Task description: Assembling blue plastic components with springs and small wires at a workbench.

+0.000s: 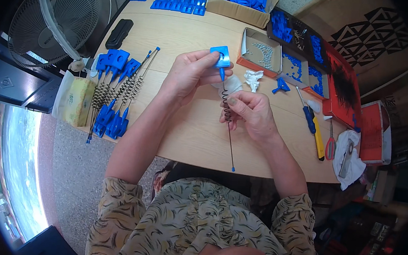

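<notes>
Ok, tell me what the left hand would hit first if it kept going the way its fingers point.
The left hand points rightward across the table; beyond the blue plastic piece it holds, probably the open box of small metal parts, though depth is unclear.

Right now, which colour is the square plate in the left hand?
Blue: the plate in the left hand, seen best in the head view.

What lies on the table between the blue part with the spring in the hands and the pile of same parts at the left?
Nothing visible. The left hand holds the blue square part, the right hand the black spring. Bare table separates them from the pile of finished pieces.
</notes>
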The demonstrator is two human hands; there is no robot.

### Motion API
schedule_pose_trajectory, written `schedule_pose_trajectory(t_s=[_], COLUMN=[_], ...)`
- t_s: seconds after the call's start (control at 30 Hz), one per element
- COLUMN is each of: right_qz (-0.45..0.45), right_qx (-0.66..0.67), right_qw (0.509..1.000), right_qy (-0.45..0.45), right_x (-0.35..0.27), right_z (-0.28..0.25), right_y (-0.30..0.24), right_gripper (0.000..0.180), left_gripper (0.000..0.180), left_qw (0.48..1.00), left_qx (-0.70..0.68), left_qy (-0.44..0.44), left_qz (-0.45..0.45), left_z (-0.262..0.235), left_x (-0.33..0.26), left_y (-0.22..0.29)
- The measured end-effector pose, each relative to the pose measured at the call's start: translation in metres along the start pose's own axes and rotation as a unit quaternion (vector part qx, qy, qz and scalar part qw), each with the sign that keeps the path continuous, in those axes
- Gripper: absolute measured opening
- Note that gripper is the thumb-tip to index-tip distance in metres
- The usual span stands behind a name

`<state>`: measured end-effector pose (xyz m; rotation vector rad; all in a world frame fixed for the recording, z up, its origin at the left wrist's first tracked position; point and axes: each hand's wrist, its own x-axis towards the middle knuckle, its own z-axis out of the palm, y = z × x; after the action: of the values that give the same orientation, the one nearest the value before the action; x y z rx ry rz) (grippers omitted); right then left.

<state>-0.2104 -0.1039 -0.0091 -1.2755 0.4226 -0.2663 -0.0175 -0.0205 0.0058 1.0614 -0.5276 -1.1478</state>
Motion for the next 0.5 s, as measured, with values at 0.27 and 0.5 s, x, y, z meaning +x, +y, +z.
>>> schedule_pose_trajectory(t_s=[0.27, 0.5], right_qz=[-0.073, -0.067], right_qx=[-0.023, -0.050], right_qw=[0.985, 0.984], right_qy=[0.154, 0.157], right_x=[0.008, 0.007], right_z=[-0.009, -0.014], right_y=[-0.005, -0.003], right_gripper=[0.021, 0.016], left_gripper=[0.037, 0.034], left_qw=[0.997, 0.992], left_qx=[0.045, 0.082], left_qy=[-0.046, -0.062], left_qz=[-0.033, -0.068], left_z=[0.001, 0.010], left_x=[0.005, 0.000], left_y=[-0.019, -0.022])
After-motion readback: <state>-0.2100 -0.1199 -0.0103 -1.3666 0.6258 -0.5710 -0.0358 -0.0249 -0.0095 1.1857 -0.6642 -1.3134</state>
